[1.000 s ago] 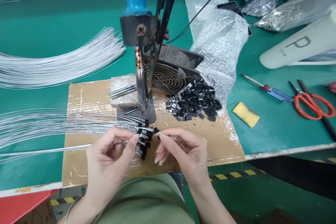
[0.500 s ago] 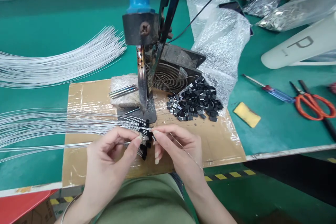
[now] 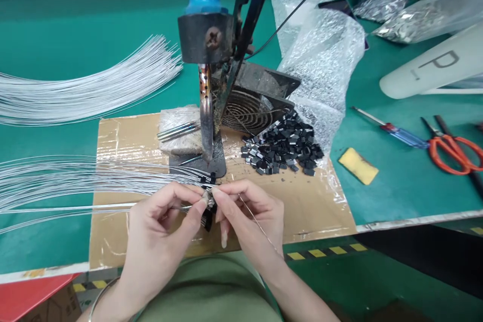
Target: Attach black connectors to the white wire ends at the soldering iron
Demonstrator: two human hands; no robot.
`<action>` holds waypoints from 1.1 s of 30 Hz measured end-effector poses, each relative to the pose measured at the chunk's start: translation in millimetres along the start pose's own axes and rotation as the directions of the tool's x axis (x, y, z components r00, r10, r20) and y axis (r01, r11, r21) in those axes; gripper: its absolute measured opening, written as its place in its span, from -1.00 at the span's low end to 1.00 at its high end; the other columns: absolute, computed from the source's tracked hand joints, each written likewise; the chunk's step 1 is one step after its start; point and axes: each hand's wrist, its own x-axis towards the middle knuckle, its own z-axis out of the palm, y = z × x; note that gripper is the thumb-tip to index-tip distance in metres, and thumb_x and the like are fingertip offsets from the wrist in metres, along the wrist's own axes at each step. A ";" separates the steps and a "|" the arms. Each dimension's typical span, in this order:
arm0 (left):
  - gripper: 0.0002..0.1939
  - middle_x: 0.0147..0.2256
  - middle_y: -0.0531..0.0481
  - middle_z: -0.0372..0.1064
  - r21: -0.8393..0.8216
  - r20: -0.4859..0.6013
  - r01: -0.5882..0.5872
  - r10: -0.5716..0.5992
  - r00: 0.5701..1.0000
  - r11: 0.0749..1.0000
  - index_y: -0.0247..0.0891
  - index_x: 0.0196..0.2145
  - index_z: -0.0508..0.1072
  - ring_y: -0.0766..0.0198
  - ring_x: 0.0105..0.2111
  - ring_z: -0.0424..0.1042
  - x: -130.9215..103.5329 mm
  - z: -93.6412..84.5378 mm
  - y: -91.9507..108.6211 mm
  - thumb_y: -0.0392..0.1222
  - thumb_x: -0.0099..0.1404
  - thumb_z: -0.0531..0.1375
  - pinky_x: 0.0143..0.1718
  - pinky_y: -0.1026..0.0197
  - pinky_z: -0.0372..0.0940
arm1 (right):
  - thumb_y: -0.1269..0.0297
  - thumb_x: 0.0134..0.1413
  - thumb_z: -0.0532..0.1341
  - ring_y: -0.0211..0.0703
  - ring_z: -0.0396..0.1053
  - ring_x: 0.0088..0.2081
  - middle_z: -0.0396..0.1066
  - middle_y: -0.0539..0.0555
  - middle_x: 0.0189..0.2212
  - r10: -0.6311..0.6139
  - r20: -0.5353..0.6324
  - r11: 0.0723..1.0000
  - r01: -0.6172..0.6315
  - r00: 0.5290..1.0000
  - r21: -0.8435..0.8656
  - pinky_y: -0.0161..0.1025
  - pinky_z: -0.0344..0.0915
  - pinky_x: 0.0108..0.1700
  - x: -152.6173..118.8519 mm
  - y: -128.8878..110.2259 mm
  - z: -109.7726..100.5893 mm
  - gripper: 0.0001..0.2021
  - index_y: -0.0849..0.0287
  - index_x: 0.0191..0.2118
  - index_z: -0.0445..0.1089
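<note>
Close together over the cardboard sheet (image 3: pixel 317 206), my two hands meet at their fingertips. My left hand (image 3: pixel 162 231) pinches a small pale metallic piece (image 3: pixel 210 200) between thumb and index finger. My right hand (image 3: pixel 252 216) is closed in a pinch, with a thin solder wire (image 3: pixel 260 227) running back from its fingers across the hand; the very tips are partly hidden. Beneath them lie black connectors (image 3: pixel 207 222) on the ends of thin white wires (image 3: pixel 128 178). Just above the hands, the tip of a blue-handled soldering iron (image 3: pixel 206 126) points down in its stand.
Loose black connector pieces (image 3: pixel 283 146) are heaped right of a dusty fan (image 3: pixel 249 108). Another white wire bundle (image 3: pixel 113 88) lies at left. A yellow sponge (image 3: pixel 358 165), screwdriver (image 3: pixel 400 133), orange-handled scissors (image 3: pixel 449 153) and bubble wrap (image 3: pixel 320 65) are on the right.
My right hand has shifted slightly left, closer to the left fingertips. The small black piece by its fingers is now hidden. The whole view has shifted a little.
</note>
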 end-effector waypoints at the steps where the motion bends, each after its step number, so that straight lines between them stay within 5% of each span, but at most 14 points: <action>1: -0.87 -0.35 0.05 0.61 0.005 0.000 0.004 -0.004 1.000 1.000 -0.18 -0.44 0.61 0.31 -0.34 0.57 0.2 -0.2 0.0 -0.34 0.26 0.37 -0.22 0.37 0.46 | 0.19 0.21 0.46 -0.37 0.35 -0.72 0.49 -0.08 -0.61 -0.005 -0.003 1.000 0.005 1.000 -0.004 -0.49 0.33 -0.71 -0.5 0.1 0.3 -0.85 0.15 -0.30 0.61; 9: -0.88 -0.34 -0.01 0.60 0.054 -0.025 0.027 -0.025 0.999 0.998 -0.20 -0.46 0.60 0.25 -0.34 0.57 0.0 1.7 0.7 -0.30 0.24 0.37 -0.22 0.28 0.50 | 0.17 0.25 0.43 -0.34 0.31 -0.71 0.45 -0.09 -0.60 -0.053 -0.023 0.997 0.052 0.998 -0.058 -0.41 0.28 -0.70 -2.5 2.2 2.4 -0.84 0.12 -0.30 0.58; 14: -0.88 -0.30 0.02 0.62 0.040 -0.019 0.003 -0.002 1.000 0.999 -0.19 -0.42 0.61 0.31 -0.29 0.58 3.5 -1.0 -4.4 -0.33 0.27 0.36 -0.20 0.37 0.44 | 0.09 0.52 0.10 -0.16 0.44 -0.42 0.49 0.06 -0.37 -0.244 0.027 0.894 0.236 0.969 -0.382 -0.17 0.47 -0.29 -5.7 1.5 -7.9 -0.66 0.02 0.04 0.63; 21: -0.89 -0.30 0.01 0.62 0.126 0.060 -0.045 0.038 0.997 0.991 -0.21 -0.41 0.60 0.32 -0.34 0.54 13.9 -9.0 -8.3 -0.29 0.29 0.38 -0.31 0.37 0.37 | 0.31 0.55 -0.01 -0.14 0.34 -0.49 0.34 -0.08 -0.48 -0.249 0.100 0.841 0.266 0.963 -0.470 -0.17 0.34 -0.37 -11.1 -6.8 -20.3 -0.53 -0.01 0.46 0.05; 23: -0.90 -0.30 0.00 0.62 0.129 0.034 -0.033 0.029 0.999 0.991 -0.21 -0.42 0.60 0.32 -0.38 0.50 14.8 -6.9 -6.4 -0.27 0.27 0.38 -0.37 0.34 0.33 | 0.37 0.52 0.01 -0.15 0.33 -0.48 0.34 -0.08 -0.46 -0.262 0.110 0.806 0.280 0.959 -0.522 -0.19 0.28 -0.40 -11.8 -8.1 -24.9 -0.62 0.01 0.35 0.12; 25: -0.89 -0.31 0.00 0.61 0.124 -0.002 -0.017 0.018 1.000 0.992 -0.21 -0.43 0.59 0.32 -0.40 0.47 14.8 -4.8 -4.1 -0.26 0.26 0.38 -0.41 0.32 0.28 | 0.40 0.48 0.05 -0.19 0.30 -0.46 0.30 -0.07 -0.43 -0.333 0.101 0.733 0.325 0.937 -0.598 -0.21 0.21 -0.41 -12.5 -9.5 -29.7 -0.84 0.02 0.03 0.28; 27: -0.89 -0.34 0.00 0.60 0.130 -0.024 -0.011 0.014 1.000 0.991 -0.21 -0.44 0.58 0.30 -0.40 0.46 15.1 -4.3 -2.5 -0.25 0.26 0.37 -0.43 0.30 0.25 | 0.44 0.44 0.06 -0.23 0.24 -0.46 0.25 -0.07 -0.42 -0.366 0.145 0.663 0.366 0.920 -0.653 -0.23 0.16 -0.40 -12.9 -12.5 -32.7 -0.83 0.05 -0.24 0.23; 33: -0.90 -0.34 -0.03 0.61 0.209 0.056 -0.070 0.059 0.997 0.975 -0.22 -0.42 0.58 0.27 -0.41 0.50 20.7 -9.3 -3.5 -0.25 0.27 0.37 -0.46 0.30 0.27 | 0.44 0.34 0.17 -0.28 0.21 -0.45 0.23 -0.09 -0.47 -0.137 0.429 0.729 0.384 0.893 -0.567 -0.28 0.12 -0.42 -9.5 -26.3 -23.9 -0.78 0.09 -0.35 0.19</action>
